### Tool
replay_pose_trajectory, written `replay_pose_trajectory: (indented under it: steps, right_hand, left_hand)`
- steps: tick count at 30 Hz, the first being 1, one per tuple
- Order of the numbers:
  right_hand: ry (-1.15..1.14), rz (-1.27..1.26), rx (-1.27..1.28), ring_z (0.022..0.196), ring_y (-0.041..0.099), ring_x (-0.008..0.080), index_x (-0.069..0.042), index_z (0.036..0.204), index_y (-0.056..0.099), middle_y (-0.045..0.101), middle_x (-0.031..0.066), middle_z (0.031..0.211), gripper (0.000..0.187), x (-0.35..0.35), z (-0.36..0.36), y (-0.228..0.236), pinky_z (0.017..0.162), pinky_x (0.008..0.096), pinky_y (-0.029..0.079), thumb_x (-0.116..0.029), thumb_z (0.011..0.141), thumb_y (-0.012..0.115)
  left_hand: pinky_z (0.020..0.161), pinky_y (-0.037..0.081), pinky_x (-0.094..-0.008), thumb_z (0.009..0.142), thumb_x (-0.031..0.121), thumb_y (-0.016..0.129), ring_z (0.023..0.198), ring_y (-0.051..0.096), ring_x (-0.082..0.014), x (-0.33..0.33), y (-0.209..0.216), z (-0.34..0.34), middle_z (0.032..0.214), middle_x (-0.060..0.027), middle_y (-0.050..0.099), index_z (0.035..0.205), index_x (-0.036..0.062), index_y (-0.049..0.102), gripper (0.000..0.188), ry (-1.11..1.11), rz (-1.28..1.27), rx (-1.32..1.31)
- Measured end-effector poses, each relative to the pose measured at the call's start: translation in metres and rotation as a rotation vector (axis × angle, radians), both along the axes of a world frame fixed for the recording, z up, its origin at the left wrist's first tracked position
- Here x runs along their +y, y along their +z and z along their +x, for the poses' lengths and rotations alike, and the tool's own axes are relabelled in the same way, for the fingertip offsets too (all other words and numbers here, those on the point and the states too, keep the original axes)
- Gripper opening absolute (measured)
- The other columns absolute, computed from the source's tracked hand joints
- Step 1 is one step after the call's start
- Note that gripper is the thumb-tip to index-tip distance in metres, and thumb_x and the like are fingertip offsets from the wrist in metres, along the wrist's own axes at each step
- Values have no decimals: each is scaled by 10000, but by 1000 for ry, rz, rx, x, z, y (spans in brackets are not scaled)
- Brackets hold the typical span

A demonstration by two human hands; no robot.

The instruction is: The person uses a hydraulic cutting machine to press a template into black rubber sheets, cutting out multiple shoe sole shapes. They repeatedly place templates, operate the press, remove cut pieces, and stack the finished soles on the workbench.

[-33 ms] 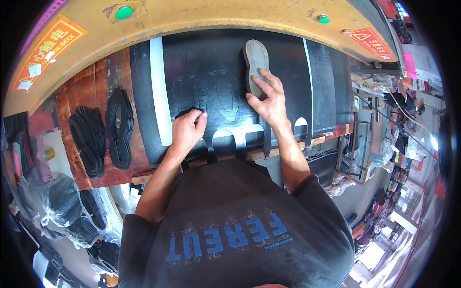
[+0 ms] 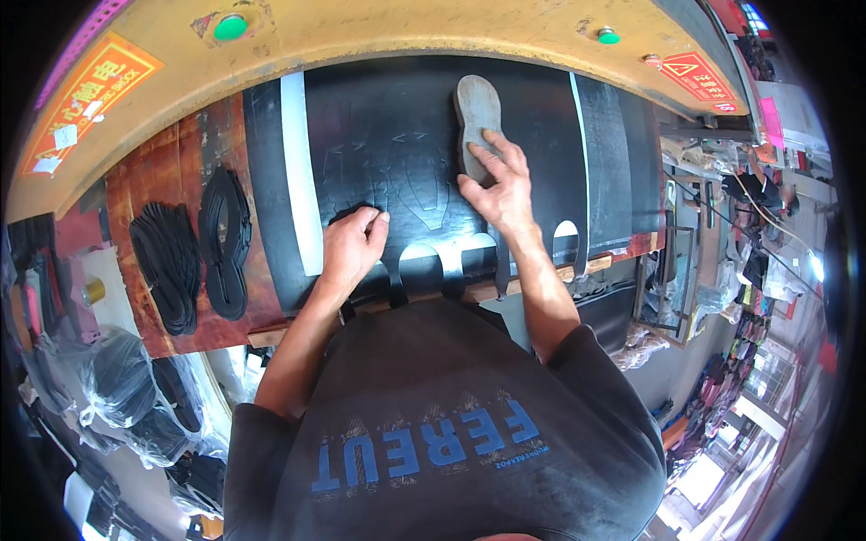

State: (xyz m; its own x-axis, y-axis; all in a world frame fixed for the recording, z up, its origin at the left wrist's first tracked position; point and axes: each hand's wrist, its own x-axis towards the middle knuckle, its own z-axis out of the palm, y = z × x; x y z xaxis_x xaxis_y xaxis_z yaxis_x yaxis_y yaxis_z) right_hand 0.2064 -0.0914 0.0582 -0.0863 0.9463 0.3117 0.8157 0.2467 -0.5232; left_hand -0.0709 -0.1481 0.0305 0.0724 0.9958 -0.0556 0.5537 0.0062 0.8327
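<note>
A grey, sole-shaped cutting die lies on a black sheet, its long side running away from me. My right hand grips its near end, with fingertips on the top face and the thumb at the left edge. To the left, my left hand rests closed on the sheet, thumb against curled fingers. Whatever is inside that hand, if anything, is hidden. Between the hands, faint pointed outlines mark the black surface. Rounded cut-outs run along the sheet's near edge, with narrow black strips between them.
A yellow machine beam with green buttons spans the far side. Two stacks of black sole-shaped pieces lie on a reddish-brown board at left. Plastic-wrapped bundles sit lower left. A wooden strip edges the table.
The cutting die has shifted slightly to the left, together with my right hand. My left hand stays in place.
</note>
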Motion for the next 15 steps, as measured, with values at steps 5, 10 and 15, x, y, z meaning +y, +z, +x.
replay_pose_trajectory:
  steps: [5, 10, 15]
  right_hand:
    - [-115, -144, -178, 1487, 397, 541, -221, 1400, 740, 484, 173, 1627, 677, 23, -19, -25, 1212, 649, 368, -343, 751, 889]
    - [-80, -220, -136, 1575, 291, 554, -130, 1538, 612, 370, 296, 1686, 863, 55, -3, -9, 1263, 668, 277, -421, 781, 909]
    - [-245, -239, 282, 1513, 461, 483, 8, 1535, 575, 489, 324, 1607, 791, 75, 27, 11, 1253, 520, 383, -310, 875, 871]
  left_hand:
    - [708, 582, -464, 993, 207, 732, 770, 736, -384, 17, 6, 1, 862, -172, 755, 926, 37, 745, 183, 19, 15, 26]
    - [758, 596, -447, 966, 138, 724, 817, 745, -346, 35, 22, 11, 892, -129, 750, 1006, 55, 756, 98, -126, 279, 1]
    - [881, 590, -493, 990, 246, 685, 967, 744, -378, 63, 24, 29, 1037, -158, 779, 1070, 57, 761, 218, -381, 33, 89]
